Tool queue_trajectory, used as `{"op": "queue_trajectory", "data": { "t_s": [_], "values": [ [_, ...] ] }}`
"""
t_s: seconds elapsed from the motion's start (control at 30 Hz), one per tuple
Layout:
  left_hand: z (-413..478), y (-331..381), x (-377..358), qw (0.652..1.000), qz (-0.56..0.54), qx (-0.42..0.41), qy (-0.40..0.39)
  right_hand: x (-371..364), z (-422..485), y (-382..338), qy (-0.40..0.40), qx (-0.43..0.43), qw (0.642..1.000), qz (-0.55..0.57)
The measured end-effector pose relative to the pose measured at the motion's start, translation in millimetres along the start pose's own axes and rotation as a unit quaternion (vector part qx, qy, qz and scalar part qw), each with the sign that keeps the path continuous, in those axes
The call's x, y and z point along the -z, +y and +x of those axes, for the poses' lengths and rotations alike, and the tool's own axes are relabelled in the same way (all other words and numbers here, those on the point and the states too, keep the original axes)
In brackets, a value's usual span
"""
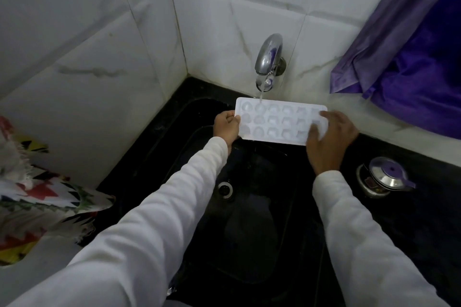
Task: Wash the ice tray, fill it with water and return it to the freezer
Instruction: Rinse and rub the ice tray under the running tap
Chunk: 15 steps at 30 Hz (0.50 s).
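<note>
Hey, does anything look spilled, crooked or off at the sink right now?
Nothing stands out. The tray is under the running tap, over the sink; the left hand grips one end, the right hand rests on the other. No spill shows on the counter.

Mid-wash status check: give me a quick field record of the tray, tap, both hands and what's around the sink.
ice tray: white, cells facing up, held over the black sink
tap: running; the stream lands in a far-row cell near the tray's left end
left hand: grips the tray's left end
right hand: fingers lie on top of the tray's right end
counter, right: steel pot with lid
wall, right: purple cloth
left edge: patterned cloth
</note>
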<state>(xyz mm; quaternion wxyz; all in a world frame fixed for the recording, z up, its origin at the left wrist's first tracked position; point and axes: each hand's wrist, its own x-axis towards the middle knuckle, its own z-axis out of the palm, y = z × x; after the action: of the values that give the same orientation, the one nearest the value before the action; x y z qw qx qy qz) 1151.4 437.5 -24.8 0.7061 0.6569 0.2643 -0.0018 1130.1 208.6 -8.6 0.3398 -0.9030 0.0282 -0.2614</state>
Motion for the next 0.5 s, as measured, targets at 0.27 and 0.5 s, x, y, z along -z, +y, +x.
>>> {"op": "queue_trajectory", "data": {
  "t_s": [0.27,0.5],
  "values": [
    [-18.6,-22.5,29.7,0.999,0.027,-0.025,-0.017,18.0,-22.6,32.8,-0.198,-0.248,0.942,0.112],
    [-32.0,-47.6,72.3,0.974,0.209,-0.091,0.003,5.6,-53.5,28.0,-0.226,-0.261,0.930,0.123]
  ]
}}
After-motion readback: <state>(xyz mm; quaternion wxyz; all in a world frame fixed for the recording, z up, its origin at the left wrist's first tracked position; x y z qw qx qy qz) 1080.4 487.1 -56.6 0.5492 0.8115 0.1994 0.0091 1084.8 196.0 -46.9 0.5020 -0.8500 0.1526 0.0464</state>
